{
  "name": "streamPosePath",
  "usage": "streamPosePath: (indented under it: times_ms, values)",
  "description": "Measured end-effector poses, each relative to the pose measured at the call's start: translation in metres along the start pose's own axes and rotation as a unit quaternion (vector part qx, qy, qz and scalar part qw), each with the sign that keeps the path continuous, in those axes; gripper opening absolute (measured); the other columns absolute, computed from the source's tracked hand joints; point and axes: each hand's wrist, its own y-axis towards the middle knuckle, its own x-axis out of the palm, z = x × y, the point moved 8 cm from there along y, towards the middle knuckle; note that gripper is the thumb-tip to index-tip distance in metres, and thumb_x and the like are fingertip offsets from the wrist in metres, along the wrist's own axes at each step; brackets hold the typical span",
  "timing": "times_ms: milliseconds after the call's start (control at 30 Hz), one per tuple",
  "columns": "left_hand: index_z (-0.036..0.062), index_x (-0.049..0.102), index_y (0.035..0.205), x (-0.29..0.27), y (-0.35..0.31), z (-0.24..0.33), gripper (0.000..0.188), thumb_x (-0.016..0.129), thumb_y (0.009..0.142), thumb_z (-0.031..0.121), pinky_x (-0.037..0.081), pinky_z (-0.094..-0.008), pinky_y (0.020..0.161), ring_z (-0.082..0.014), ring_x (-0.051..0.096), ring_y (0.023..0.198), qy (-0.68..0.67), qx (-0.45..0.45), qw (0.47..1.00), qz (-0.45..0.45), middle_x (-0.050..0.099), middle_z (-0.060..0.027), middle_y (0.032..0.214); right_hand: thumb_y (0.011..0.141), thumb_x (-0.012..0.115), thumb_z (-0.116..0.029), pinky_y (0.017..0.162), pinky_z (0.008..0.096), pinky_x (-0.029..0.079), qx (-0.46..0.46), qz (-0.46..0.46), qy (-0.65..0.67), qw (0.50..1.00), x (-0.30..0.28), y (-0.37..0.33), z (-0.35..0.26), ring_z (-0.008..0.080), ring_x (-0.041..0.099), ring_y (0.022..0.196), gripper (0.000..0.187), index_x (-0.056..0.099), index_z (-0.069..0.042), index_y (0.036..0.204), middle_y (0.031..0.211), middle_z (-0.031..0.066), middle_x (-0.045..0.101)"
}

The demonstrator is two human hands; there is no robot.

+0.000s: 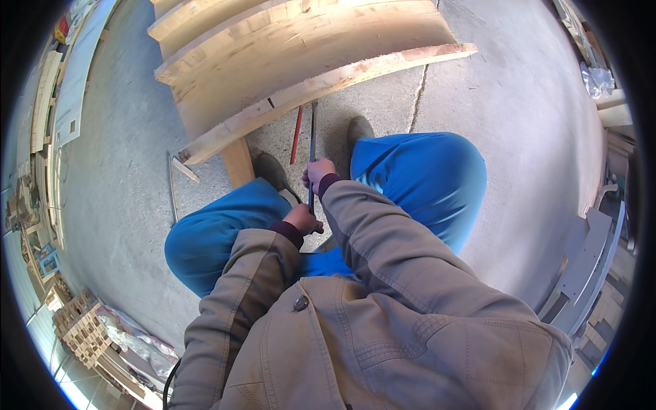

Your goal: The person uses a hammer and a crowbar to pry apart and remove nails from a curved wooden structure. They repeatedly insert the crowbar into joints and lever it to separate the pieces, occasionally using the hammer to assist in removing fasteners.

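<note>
Both my hands are closed around a long, thin dark metal bar [313, 133] between my knees. My right hand [320, 172] grips it farther forward, and my left hand [303, 219] wraps its near end. The bar's far tip reaches the lower edge of a pale wooden frame [328, 83], built of several planks; I cannot tell whether they touch. A thin red bar [296, 137] lies just left of the dark one, its far end also near the frame. Between the frame and my left shoe stands or lies a short board [238, 162].
A thin rod [171, 188] and a wood scrap [185, 170] lie on the concrete floor near my left knee. Stacked timber [82, 328] and long boards [46, 102] line the left side. Grey panels [584, 253] lean at the right, and a crack [418, 99] crosses the floor.
</note>
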Motion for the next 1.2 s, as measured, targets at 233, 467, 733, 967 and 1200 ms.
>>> streamPosePath:
  times_ms: [233,467,733,967,1200]
  values:
    - [-0.0079,0.071,0.094,0.004,0.026,-0.030,0.048,0.088,0.061,0.023,0.057,-0.0428,0.079,-0.0368,0.071,0.090,0.068,-0.038,0.997,0.017,0.071,-0.0256,0.094,0.099,0.051,-0.013,0.051,0.0380,0.047,0.012,0.022,-0.023,0.999,0.001,0.012,0.010,0.0214,0.057,0.060,0.009,0.053,-0.005,0.101,0.077,0.0106,0.057]
    - [-0.0074,0.071,0.097,0.016,0.051,-0.038,0.046,0.085,0.066,0.024,0.057,-0.0436,0.082,-0.0368,0.071,0.096,0.110,-0.063,0.992,-0.021,0.071,-0.0263,0.099,0.096,0.056,-0.013,0.045,0.0327,0.044,-0.072,0.049,-0.033,0.996,-0.007,0.026,0.020,0.0175,0.056,0.052,0.012,0.057,-0.001,0.096,0.065,0.0069,0.055]
    - [-0.0085,0.063,0.109,0.048,0.089,-0.061,0.057,0.086,0.072,0.028,0.055,-0.0430,0.087,-0.0383,0.068,0.103,0.111,-0.034,0.992,-0.045,0.069,-0.0270,0.107,0.096,0.056,-0.017,0.050,0.0352,0.047,-0.094,0.088,-0.149,0.980,-0.024,0.046,0.029,0.0174,0.060,0.056,0.021,0.061,0.001,0.106,0.068,0.0087,0.060]
    - [-0.0025,0.072,0.086,0.063,0.097,-0.056,0.035,0.081,0.076,0.030,0.054,-0.0400,0.066,-0.0292,0.070,0.070,0.067,-0.006,0.991,-0.111,0.071,-0.0181,0.077,0.096,0.057,-0.019,0.050,0.0334,0.049,-0.088,0.056,-0.123,0.987,-0.032,0.040,0.025,0.0168,0.060,0.056,0.027,0.060,0.000,0.115,0.069,0.0092,0.060]
    - [-0.0034,0.072,0.086,0.043,0.071,-0.031,0.031,0.080,0.079,0.026,0.053,-0.0378,0.063,-0.0247,0.070,0.069,0.024,-0.035,0.992,-0.115,0.072,-0.0158,0.076,0.097,0.056,-0.016,0.047,0.0323,0.047,-0.052,0.030,-0.070,0.996,-0.027,0.025,0.017,0.0158,0.058,0.054,0.021,0.059,-0.001,0.111,0.068,0.0079,0.058]
